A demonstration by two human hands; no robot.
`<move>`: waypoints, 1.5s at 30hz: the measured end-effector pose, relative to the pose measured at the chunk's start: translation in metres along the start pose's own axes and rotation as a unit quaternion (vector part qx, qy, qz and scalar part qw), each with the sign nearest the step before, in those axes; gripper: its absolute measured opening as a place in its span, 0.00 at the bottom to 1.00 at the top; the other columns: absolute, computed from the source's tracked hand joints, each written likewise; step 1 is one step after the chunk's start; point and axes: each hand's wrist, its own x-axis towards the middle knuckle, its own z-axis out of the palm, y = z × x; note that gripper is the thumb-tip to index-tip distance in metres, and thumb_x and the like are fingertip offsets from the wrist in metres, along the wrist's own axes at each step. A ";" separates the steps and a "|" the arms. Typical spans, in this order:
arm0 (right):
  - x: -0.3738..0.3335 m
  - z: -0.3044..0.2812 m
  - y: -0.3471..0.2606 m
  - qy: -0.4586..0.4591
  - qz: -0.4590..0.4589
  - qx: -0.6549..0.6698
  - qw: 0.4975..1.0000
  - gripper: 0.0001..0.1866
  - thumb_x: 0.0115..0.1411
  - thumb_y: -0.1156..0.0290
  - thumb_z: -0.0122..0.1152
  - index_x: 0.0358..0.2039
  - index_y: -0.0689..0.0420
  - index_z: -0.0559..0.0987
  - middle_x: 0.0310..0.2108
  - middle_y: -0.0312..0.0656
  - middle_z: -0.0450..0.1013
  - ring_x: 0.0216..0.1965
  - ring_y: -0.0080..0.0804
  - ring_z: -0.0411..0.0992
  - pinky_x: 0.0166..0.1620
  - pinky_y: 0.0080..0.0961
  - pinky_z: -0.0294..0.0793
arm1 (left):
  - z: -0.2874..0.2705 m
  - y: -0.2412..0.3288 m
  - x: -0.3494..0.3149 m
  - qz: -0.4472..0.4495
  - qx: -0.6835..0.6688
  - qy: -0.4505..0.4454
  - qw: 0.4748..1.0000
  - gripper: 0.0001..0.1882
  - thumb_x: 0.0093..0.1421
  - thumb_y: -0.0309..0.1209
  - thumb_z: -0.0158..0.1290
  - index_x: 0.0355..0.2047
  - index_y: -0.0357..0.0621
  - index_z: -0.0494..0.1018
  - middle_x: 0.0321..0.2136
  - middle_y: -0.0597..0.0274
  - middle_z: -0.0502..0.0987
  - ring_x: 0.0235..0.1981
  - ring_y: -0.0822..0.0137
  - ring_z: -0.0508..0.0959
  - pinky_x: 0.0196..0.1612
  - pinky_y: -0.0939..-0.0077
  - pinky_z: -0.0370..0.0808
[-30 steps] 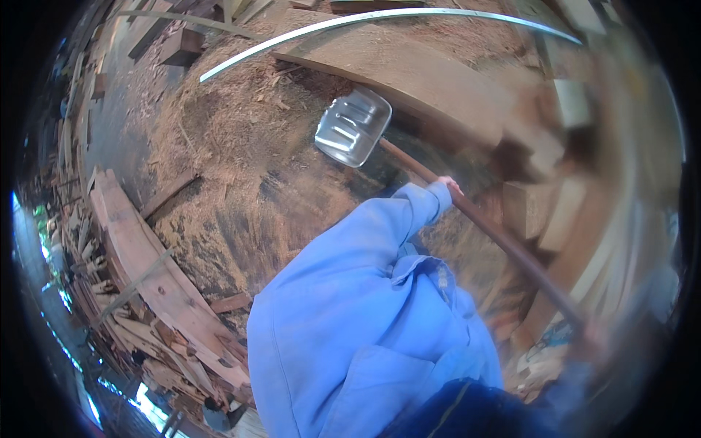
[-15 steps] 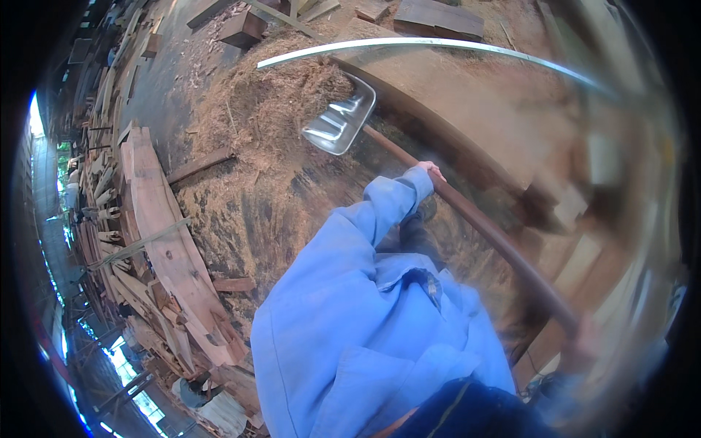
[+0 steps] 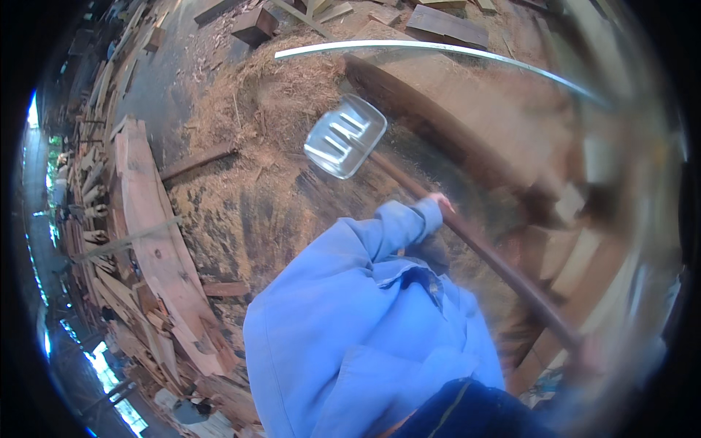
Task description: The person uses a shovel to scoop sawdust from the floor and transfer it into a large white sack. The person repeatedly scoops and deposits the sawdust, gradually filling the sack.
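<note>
A shovel with a shiny, ridged metal blade [image 3: 346, 137] and a long brown handle [image 3: 504, 270] slants across the middle. My left hand [image 3: 440, 201], in a blue sleeve, is closed round the handle a short way behind the blade. At the handle's rear end, lower right, my right hand [image 3: 586, 355] grips it, smeared and partly blurred. The blade is over the near edge of a heap of brown shavings and sawdust [image 3: 255, 102]; whether it touches the ground I cannot tell. No load shows clearly on it.
A dark timber beam [image 3: 438, 120] lies just right of the blade, with a long pale strip [image 3: 394, 44] beyond it. Timber blocks [image 3: 255, 26] lie at the far side. At left are a long plank [image 3: 153, 219] and stacked scrap wood [image 3: 139, 306].
The shovel blade has come back toward me, away from the heap, and its face has turned more into view. My left hand has moved slightly nearer and to the right, still on the handle.
</note>
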 end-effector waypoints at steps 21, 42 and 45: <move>-0.149 0.009 -0.064 -0.399 0.367 0.539 0.645 0.28 0.31 0.77 0.66 0.38 0.63 0.72 0.26 0.41 0.73 0.26 0.23 0.70 0.30 0.19 0.69 | 0.001 -0.232 -0.019 -0.100 -0.291 0.176 0.935 0.06 0.47 0.28 0.49 0.21 0.45 0.61 0.13 0.58 0.65 0.15 0.57 0.70 0.21 0.47 0.71; 0.156 0.213 -0.484 -0.456 0.205 0.529 0.686 0.29 0.34 0.62 0.70 0.38 0.60 0.75 0.25 0.47 0.74 0.27 0.36 0.73 0.32 0.30 0.72 | -0.451 0.245 -0.013 0.003 -0.136 0.276 0.951 0.09 0.50 0.32 0.56 0.22 0.45 0.66 0.12 0.64 0.66 0.14 0.63 0.70 0.23 0.57 0.73; 0.141 0.259 -0.522 -0.544 0.163 0.395 0.722 0.29 0.32 0.58 0.71 0.36 0.58 0.75 0.26 0.50 0.74 0.30 0.45 0.73 0.35 0.36 0.71 | -0.484 0.257 0.003 -0.009 -0.173 0.284 0.943 0.12 0.48 0.35 0.58 0.21 0.46 0.66 0.13 0.64 0.67 0.14 0.63 0.70 0.22 0.60 0.73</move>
